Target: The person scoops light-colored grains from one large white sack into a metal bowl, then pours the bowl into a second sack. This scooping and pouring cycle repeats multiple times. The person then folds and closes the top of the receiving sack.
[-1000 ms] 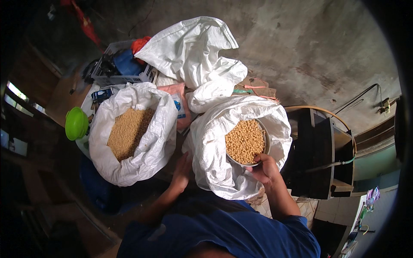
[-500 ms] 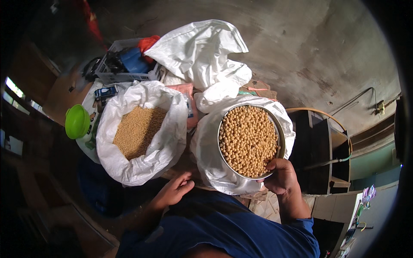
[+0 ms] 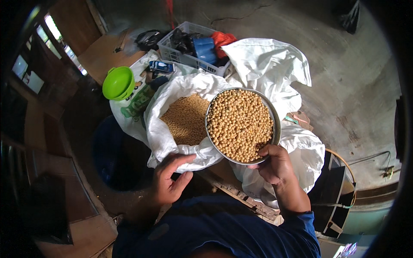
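Observation:
My right hand (image 3: 275, 167) grips the lower right rim of a round metal bowl (image 3: 239, 124) full of pale round beans. The bowl is raised over the right edge of a rolled-down white woven sack (image 3: 160, 145) holding similar beans. My left hand (image 3: 173, 178) has its fingers apart at the front edge of that sack; whether the fingertips touch it, I cannot tell. Partly behind my right hand and the bowl sits a second white sack (image 3: 306, 151), its contents hidden.
A green plastic basin (image 3: 117, 81) lies at the left. A plastic crate (image 3: 172, 50) with bags and a blue object stands at the back, beside a heaped white sack (image 3: 275, 64). A blue barrel (image 3: 109, 159) is at lower left, a dark stand with a hose (image 3: 327, 198) at right.
The bowl has come up out of the right sack and moved left beside the left sack in my right hand. My left hand has moved to that sack's front edge. The view has turned leftward.

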